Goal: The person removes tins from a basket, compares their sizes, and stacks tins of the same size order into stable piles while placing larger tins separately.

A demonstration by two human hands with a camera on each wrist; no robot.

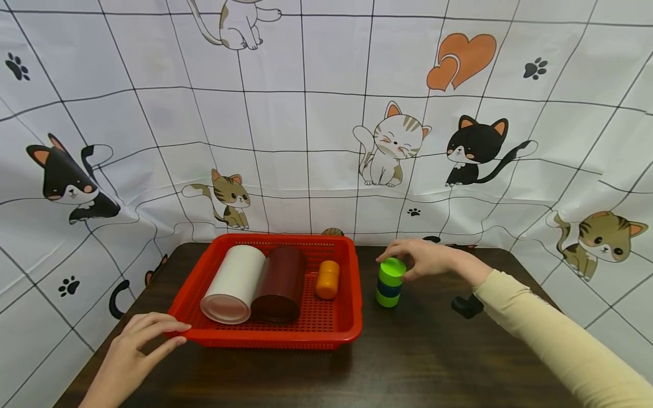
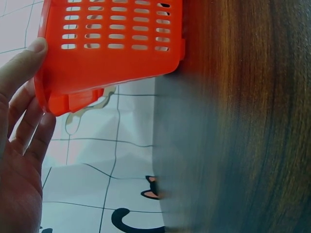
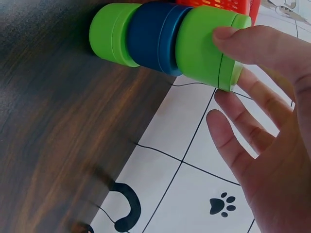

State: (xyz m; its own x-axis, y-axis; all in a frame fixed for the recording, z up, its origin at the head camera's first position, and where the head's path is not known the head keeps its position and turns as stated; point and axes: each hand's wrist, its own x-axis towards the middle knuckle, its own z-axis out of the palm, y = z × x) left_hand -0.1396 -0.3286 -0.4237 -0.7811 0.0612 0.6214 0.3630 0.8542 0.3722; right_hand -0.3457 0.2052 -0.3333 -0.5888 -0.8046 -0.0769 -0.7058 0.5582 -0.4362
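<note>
The right hand's grip [image 1: 422, 258] pinches the top of the green-and-blue container [image 1: 389, 289], upright on the dark surface [image 1: 433, 357] towards its far edge; whether every fingertip touches is hard to tell. Just left, the red basket [image 1: 265, 335] holds a white cylinder [image 1: 236, 280], a maroon cylinder [image 1: 280, 280] and an orange container [image 1: 327, 280]. The left hand's grip [image 1: 134, 351] pinches its near-left rim.

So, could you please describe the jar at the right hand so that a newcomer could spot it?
On the dark table, look right of the red basket. At the right hand, a small jar stands upright. Unlike the orange jar inside the basket, it is bright green with a blue middle band.
</note>
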